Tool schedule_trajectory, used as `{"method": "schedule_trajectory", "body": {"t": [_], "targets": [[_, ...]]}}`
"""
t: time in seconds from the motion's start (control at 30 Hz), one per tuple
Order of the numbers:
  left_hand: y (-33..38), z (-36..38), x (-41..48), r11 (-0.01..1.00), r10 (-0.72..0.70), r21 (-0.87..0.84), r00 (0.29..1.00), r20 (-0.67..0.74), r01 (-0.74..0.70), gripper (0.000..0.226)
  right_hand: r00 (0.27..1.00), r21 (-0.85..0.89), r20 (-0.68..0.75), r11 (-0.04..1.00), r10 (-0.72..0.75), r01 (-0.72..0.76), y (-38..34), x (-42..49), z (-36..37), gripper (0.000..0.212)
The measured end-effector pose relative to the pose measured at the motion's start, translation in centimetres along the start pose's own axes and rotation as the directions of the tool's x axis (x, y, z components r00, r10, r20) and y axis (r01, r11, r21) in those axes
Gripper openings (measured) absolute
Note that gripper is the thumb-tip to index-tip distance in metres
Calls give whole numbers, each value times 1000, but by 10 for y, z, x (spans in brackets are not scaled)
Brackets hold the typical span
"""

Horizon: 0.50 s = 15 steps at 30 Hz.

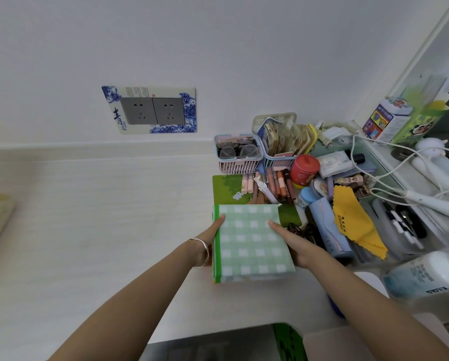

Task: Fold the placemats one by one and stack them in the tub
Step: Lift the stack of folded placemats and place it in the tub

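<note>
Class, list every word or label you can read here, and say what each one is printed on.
"青": on the socket surround; the smaller characters beside it are unreadable.
"COLOR...": on the brown pencil; the rest is unclear.
Too blurred: the upside-down brand on the white bottle.
Too small: red print on the yellow cloth; print on the colourful box.
No text: the placemat.

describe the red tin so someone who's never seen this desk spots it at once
From the blue-flowered double wall socket, drop down and right to the clutter beyond the green checked placemat. At the front right corner of the blue basket stands the red tin. It is the only round, bright red thing there, with a knob on its lid.
</note>
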<state>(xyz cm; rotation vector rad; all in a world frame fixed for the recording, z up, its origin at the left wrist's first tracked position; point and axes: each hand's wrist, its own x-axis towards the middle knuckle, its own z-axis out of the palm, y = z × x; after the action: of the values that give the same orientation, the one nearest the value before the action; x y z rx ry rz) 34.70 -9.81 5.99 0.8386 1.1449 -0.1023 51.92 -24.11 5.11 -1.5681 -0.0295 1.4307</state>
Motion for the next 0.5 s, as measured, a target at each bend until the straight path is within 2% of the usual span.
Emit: {"method": "schedule_trajectory", "body": {"t": [0.27,0.5], "targets": [[1,-18,-3,999,7,-53,999,40,-5,65,1000,25,23,999,-22,21,-4,-5,23,44],[10,-67,-37,997,37,-63,999,-15,-38,74,989,-7,135,998,-67,68,-16,-14,73,44]]}}
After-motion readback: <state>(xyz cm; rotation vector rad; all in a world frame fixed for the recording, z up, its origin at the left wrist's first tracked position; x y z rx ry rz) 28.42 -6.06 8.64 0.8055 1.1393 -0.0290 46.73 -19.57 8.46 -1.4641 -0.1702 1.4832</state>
